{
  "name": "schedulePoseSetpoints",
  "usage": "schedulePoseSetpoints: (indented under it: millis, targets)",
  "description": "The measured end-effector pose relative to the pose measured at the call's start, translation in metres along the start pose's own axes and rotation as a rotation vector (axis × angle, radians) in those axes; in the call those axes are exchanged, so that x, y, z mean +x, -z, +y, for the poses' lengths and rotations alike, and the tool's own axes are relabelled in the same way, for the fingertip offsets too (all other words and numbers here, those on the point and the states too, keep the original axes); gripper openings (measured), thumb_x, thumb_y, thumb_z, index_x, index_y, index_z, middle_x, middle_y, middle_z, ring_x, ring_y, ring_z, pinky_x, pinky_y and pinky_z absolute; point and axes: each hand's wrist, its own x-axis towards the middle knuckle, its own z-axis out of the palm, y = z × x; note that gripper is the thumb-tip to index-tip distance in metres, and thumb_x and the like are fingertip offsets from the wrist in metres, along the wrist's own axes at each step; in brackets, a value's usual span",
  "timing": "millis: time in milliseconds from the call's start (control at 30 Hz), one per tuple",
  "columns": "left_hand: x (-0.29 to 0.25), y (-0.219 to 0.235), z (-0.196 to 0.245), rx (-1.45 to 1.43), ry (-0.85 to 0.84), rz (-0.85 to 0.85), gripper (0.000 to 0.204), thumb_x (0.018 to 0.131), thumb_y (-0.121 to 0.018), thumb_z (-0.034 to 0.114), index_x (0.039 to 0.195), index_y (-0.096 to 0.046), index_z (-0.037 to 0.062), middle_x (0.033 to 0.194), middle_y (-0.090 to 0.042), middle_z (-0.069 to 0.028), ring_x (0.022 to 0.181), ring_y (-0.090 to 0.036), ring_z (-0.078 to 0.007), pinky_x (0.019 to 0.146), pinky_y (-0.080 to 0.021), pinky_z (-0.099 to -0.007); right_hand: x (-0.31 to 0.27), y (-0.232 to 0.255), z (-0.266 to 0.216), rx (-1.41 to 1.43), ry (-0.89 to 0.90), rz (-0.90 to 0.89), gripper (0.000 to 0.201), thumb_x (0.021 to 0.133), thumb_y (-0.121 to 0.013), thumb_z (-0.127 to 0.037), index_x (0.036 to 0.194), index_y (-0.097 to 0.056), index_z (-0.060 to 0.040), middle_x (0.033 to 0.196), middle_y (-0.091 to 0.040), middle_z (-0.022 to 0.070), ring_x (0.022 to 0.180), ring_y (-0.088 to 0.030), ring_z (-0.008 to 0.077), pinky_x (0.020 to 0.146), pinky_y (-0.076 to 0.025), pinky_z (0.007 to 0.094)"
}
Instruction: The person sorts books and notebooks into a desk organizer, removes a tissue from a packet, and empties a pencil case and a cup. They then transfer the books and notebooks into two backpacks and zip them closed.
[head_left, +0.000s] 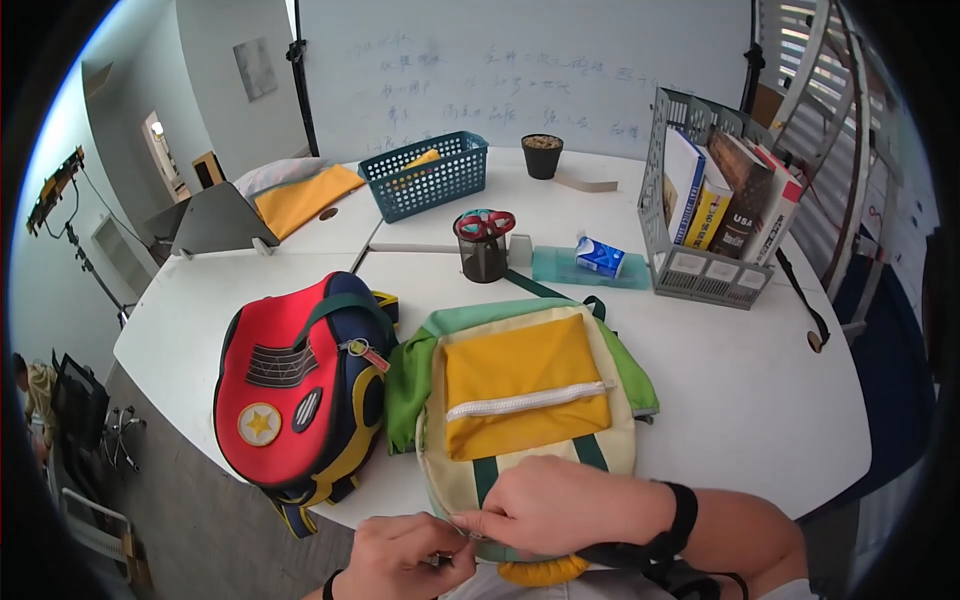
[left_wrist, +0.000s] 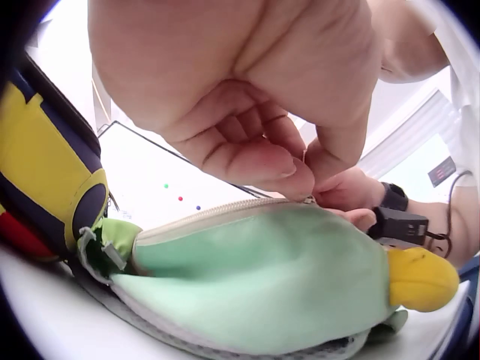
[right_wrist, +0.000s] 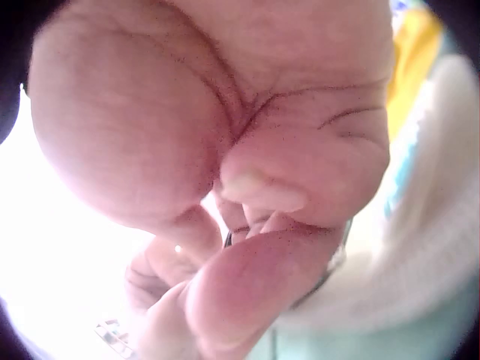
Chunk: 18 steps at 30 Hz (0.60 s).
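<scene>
A cream, green and yellow backpack (head_left: 530, 390) lies on the table at the person's front, a white zipper across its yellow pocket. At its near edge the left hand (head_left: 405, 555) pinches the backpack's zipper with thumb and finger. The right hand (head_left: 565, 505) meets it there, fingers curled, pinching the same zipper edge. In the left wrist view the left hand (left_wrist: 247, 90) is above the zipper (left_wrist: 217, 214) of the mint-green side (left_wrist: 262, 277). The right wrist view shows the right hand (right_wrist: 225, 150) close up; what lies between its fingers is mostly hidden.
A red and navy backpack (head_left: 275, 380) stands at the left. Farther back are a blue basket (head_left: 430, 185), a mesh cup with scissors (head_left: 483, 255), a teal tray (head_left: 548, 266) with a blue packet (head_left: 600, 256), a plant pot (head_left: 542, 158) and a grey book rack (head_left: 705, 280).
</scene>
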Motion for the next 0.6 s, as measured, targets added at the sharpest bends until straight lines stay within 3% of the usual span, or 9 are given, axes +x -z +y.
schedulePoseSetpoints:
  millis: [67,133,233,267,333,367,400,467,600]
  targets:
    - [0.003,-0.001,0.002,-0.020,-0.159,-0.118,0.015,0.080,-0.083,0.000,0.082,-0.069,0.0045,0.076,-0.069,-0.0087,0.061,-0.069,-0.0256,0.055,-0.056,-0.0342,-0.001,-0.013,0.009,0.048,-0.002,-0.004,0.058,0.103,-0.060,-0.047,0.075,-0.075,0.0015,0.067,-0.070,0.0214,0.069,-0.071,0.0426,0.069,-0.058,0.0493]
    - [-0.003,-0.005,0.001,0.030,-0.193,-0.194,0.014,0.082,-0.084,0.003,0.084,-0.070,0.0040,0.080,-0.070,-0.0092,0.067,-0.071,-0.0282,0.060,-0.058,-0.0360,0.002,-0.025,0.015,0.103,0.012,-0.016,0.057,0.102,-0.060,-0.044,0.075,-0.075,0.0035,0.070,-0.069,0.0265,0.073,-0.071,0.0457,0.072,-0.059,0.0512]
    - [-0.004,-0.005,0.002,-0.062,-0.206,-0.289,0.014,0.087,-0.082,0.011,0.087,-0.070,0.0045,0.084,-0.068,-0.0092,0.076,-0.070,-0.0284,0.069,-0.056,-0.0393,0.001,-0.038,0.024,0.105,0.014,0.004,0.043,0.098,-0.065,-0.035,0.077,-0.075,0.0014,0.071,-0.070,0.0258,0.074,-0.072,0.0453,0.074,-0.059,0.0505]
    - [-0.005,-0.001,-0.002,-0.065,-0.204,-0.290,0.014,0.087,-0.082,0.011,0.087,-0.070,0.0045,0.084,-0.068,-0.0092,0.076,-0.070,-0.0284,0.069,-0.056,-0.0393,-0.002,-0.042,0.027,0.095,0.072,0.028,0.034,0.096,-0.066,-0.030,0.083,-0.077,-0.0008,0.075,-0.073,0.0211,0.075,-0.073,0.0411,0.073,-0.059,0.0475]
    - [-0.004,0.016,-0.015,0.011,-0.127,-0.230,0.017,0.074,-0.089,0.006,0.086,-0.078,0.0101,0.075,-0.070,-0.0017,0.062,-0.071,-0.0209,0.055,-0.055,-0.0325,-0.006,-0.047,0.028,0.082,0.131,0.056,0.026,0.094,-0.067,-0.026,0.089,-0.078,-0.0029,0.079,-0.076,0.0164,0.075,-0.074,0.0369,0.073,-0.059,0.0446]
    - [-0.002,0.025,-0.019,0.085,-0.046,-0.224,0.021,0.079,-0.087,0.007,0.098,-0.078,0.0096,0.077,-0.069,-0.0041,0.065,-0.070,-0.0246,0.058,-0.057,-0.0358,-0.006,-0.049,0.026,0.030,0.128,0.056,0.022,0.091,-0.067,-0.023,0.090,-0.077,-0.0032,0.080,-0.076,0.0169,0.076,-0.074,0.0371,0.074,-0.059,0.0452]
    - [0.006,0.027,-0.016,0.089,-0.049,-0.223,0.021,0.079,-0.087,0.007,0.098,-0.078,0.0096,0.077,-0.069,-0.0041,0.065,-0.070,-0.0246,0.058,-0.057,-0.0358,-0.007,-0.050,0.024,-0.022,0.127,0.057,0.018,0.088,-0.068,-0.019,0.091,-0.076,-0.0034,0.080,-0.075,0.0174,0.078,-0.074,0.0373,0.075,-0.059,0.0458]
    - [0.025,0.031,-0.009,0.363,-0.080,-0.389,0.026,0.081,-0.084,0.009,0.106,-0.077,0.0114,0.080,-0.065,-0.0039,0.069,-0.069,-0.0247,0.060,-0.056,-0.0366,-0.012,-0.054,0.022,-0.018,0.153,0.104,0.017,0.088,-0.068,-0.019,0.090,-0.074,-0.0034,0.079,-0.075,0.0165,0.078,-0.074,0.0372,0.074,-0.058,0.0457]
    - [0.038,0.024,-0.028,0.387,-0.267,-0.532,0.023,0.079,-0.076,0.008,0.102,-0.074,0.0118,0.081,-0.060,-0.0034,0.075,-0.067,-0.0252,0.067,-0.054,-0.0388,-0.037,-0.036,0.022,-0.015,0.190,0.185,0.016,0.089,-0.067,-0.019,0.088,-0.070,-0.0039,0.076,-0.072,0.0135,0.076,-0.073,0.0364,0.071,-0.058,0.0449]
